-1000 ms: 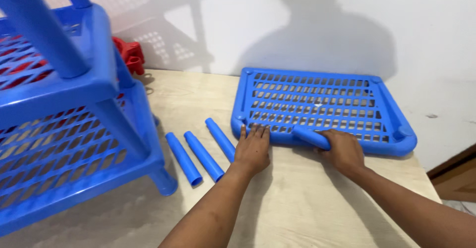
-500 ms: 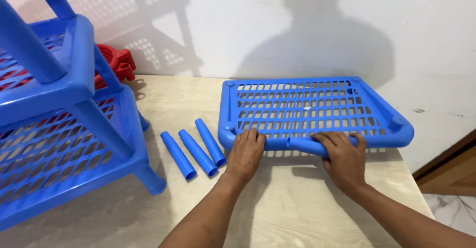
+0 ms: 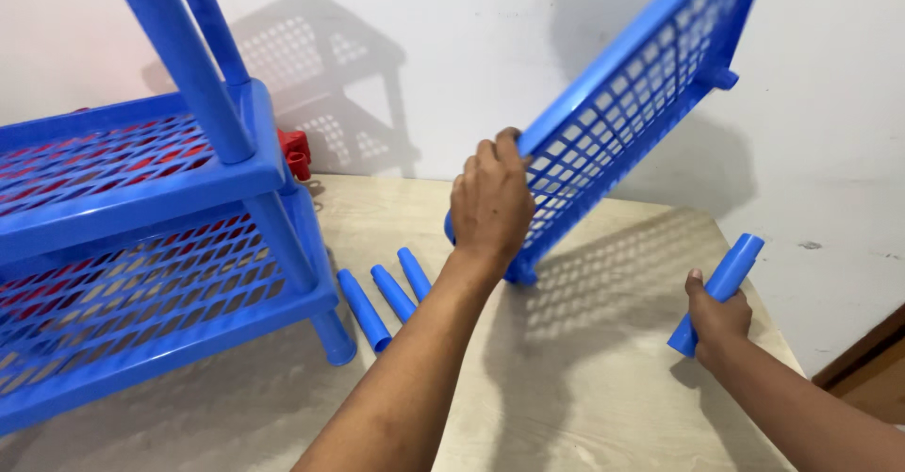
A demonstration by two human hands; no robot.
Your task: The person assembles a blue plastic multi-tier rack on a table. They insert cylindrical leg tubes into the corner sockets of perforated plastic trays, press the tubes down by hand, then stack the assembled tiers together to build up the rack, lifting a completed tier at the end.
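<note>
Tilting blue shelf tray (image 3: 622, 123), left hand (image 3: 490, 203) gripping.

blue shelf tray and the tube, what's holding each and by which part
Left hand grips the perforated blue shelf tray at its lower edge near a corner. Right hand grips a blue tube at its lower half.

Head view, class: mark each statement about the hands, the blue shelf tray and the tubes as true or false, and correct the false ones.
1. The left hand holds the shelf tray tilted up off the table. True.
2. The right hand is empty. False: it grips a blue tube.
3. Three tubes lie on the table beside the rack. True.
4. The tray lies flat on the table. False: it is raised at a slant, its lower corner near the table.
5. The rack stands to the person's right. False: it stands on the left.
</note>
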